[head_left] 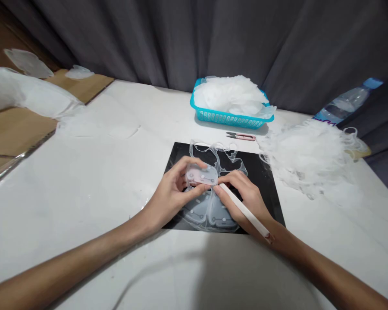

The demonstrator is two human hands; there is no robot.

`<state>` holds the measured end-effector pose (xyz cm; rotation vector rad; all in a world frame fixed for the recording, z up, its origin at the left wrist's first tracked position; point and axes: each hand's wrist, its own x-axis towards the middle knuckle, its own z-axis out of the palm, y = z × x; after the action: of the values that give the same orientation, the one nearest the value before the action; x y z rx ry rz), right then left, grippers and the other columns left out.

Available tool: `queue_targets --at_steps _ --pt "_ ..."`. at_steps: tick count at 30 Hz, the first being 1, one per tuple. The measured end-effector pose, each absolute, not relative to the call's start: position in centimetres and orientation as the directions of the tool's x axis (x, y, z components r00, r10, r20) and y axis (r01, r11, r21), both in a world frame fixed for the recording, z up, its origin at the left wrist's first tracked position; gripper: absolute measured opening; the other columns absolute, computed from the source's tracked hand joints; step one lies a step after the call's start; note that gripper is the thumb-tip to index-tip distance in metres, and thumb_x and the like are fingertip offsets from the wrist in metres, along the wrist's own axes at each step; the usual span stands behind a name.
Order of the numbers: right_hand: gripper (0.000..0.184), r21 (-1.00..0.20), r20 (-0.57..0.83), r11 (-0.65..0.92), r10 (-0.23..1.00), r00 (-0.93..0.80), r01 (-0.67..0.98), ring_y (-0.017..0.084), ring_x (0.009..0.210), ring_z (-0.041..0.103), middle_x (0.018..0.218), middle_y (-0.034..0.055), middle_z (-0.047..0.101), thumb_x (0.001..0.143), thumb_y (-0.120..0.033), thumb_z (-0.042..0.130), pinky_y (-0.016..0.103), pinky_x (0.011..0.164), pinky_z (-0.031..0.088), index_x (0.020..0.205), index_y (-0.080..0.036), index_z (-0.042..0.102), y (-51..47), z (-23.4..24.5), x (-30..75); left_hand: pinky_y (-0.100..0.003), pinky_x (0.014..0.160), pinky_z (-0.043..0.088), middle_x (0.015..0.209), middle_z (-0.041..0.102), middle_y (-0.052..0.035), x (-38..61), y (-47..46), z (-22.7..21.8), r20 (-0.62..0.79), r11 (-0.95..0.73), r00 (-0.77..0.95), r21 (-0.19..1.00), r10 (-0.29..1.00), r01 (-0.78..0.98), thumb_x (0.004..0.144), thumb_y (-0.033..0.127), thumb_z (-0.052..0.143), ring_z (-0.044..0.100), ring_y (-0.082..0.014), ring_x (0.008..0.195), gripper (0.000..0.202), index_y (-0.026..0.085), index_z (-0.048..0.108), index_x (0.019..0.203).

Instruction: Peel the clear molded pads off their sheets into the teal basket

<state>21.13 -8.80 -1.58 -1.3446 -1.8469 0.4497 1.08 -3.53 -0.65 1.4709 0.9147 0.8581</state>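
Observation:
A clear silicone sheet of moulded pieces [210,213] lies on a black mat [268,181] in the middle of the white table. My left hand [171,193] pinches one translucent rounded piece [202,174] and lifts it off the sheet. My right hand [245,196] grips a thin white pen-like tool [245,211], its tip touching the lower right edge of that piece. Empty clear trim [220,155] curls up behind the hands.
A turquoise basket [228,117] heaped with clear pieces stands at the back. Small snips [241,136] lie in front of it. A pile of clear scrap [307,159] and a water bottle [345,103] are at the right. Cardboard and plastic bags [29,99] sit at the left.

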Motion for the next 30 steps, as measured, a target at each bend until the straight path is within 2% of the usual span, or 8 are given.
queue_targets --at_steps 2,6,10,16,20,25,27,30 --pt "0.01 -0.753 0.367 0.344 0.927 -0.076 0.561 0.019 0.087 0.063 0.092 0.0037 0.067 0.099 -0.024 0.059 0.032 0.082 0.051 0.101 -0.022 0.068 -8.9 -1.3 20.8 -0.026 0.073 0.05 0.095 0.066 -0.0019 1.0 -3.6 -0.6 0.017 -0.088 0.429 0.985 0.903 0.146 0.088 0.032 0.078 0.062 -0.0159 0.084 0.019 0.02 0.067 0.099" --pt "0.01 -0.825 0.333 0.299 0.943 -0.014 0.479 0.017 0.084 0.062 0.091 0.0024 0.065 0.098 -0.025 0.059 0.03 0.079 0.05 0.1 -0.022 0.068 -9.0 -1.1 20.5 -0.028 0.076 0.046 0.096 0.066 -0.0012 1.1 -4.1 -0.5 0.063 -0.157 0.397 0.965 0.915 0.209 0.091 0.034 0.077 0.061 -0.0169 0.088 0.015 0.021 0.071 0.096" --pt "0.009 -0.857 0.278 0.255 0.961 -0.017 0.448 0.016 0.082 0.059 0.087 0.0007 0.062 0.095 -0.03 0.065 0.029 0.077 0.047 0.094 -0.02 0.066 -8.6 -1.4 20.6 -0.029 0.076 0.042 0.093 0.06 -0.0003 1.1 -4.6 -0.4 0.156 -0.262 0.352 0.924 0.923 0.279 0.093 0.034 0.076 0.058 -0.0163 0.087 0.012 0.023 0.072 0.091" --pt "0.01 -0.896 0.247 0.264 0.965 -0.094 0.357 0.015 0.083 0.057 0.088 0.0 0.059 0.095 -0.029 0.066 0.028 0.08 0.046 0.09 -0.02 0.065 -8.4 -1.1 20.7 -0.03 0.085 0.045 0.1 0.056 -0.0004 0.9 -4.9 -0.6 0.18 -0.302 0.4 0.916 0.899 0.265 0.097 0.031 0.071 0.059 -0.0172 0.096 0.007 0.024 0.07 0.095" --pt "0.006 -0.899 0.24 0.253 0.967 -0.082 0.357 0.015 0.085 0.058 0.09 0.0009 0.06 0.096 -0.024 0.063 0.028 0.08 0.047 0.092 -0.02 0.065 -8.7 -0.7 20.6 -0.032 0.096 0.045 0.108 0.055 -0.0013 0.8 -4.9 -0.3 0.214 -0.374 0.42 0.86 0.882 0.347 0.098 0.029 0.068 0.058 -0.0187 0.108 0.006 0.026 0.071 0.102" --pt "0.005 -0.861 0.27 0.28 0.959 -0.087 0.424 0.016 0.085 0.056 0.09 0.0016 0.059 0.096 -0.021 0.059 0.031 0.082 0.045 0.091 -0.021 0.06 -9.0 -0.6 20.5 -0.042 0.11 0.042 0.129 0.047 -0.0067 0.3 -5.0 -0.1 0.366 -0.567 0.443 0.636 0.819 0.523 0.097 0.027 0.07 0.049 -0.0259 0.129 0.011 0.026 0.075 0.107" --pt "0.006 -0.827 0.303 0.307 0.949 -0.088 0.471 0.017 0.085 0.055 0.089 0.0018 0.058 0.097 -0.019 0.057 0.032 0.083 0.044 0.091 -0.022 0.058 -9.1 -0.8 20.4 -0.044 0.109 0.044 0.131 0.047 -0.009 0.1 -5.1 -0.1 0.436 -0.661 0.498 0.531 0.749 0.529 0.098 0.023 0.068 0.05 -0.027 0.129 0.013 0.024 0.074 0.11" --pt "0.008 -0.762 0.377 0.365 0.922 -0.091 0.535 0.017 0.085 0.054 0.088 0.0018 0.056 0.098 -0.019 0.054 0.032 0.082 0.043 0.09 -0.022 0.054 -9.1 -1.3 20.3 -0.042 0.101 0.051 0.127 0.054 -0.0124 -0.2 -5.1 -0.1 0.552 -0.789 0.573 0.326 0.606 0.52 0.096 0.015 0.068 0.058 -0.0263 0.119 0.021 0.018 0.068 0.117"
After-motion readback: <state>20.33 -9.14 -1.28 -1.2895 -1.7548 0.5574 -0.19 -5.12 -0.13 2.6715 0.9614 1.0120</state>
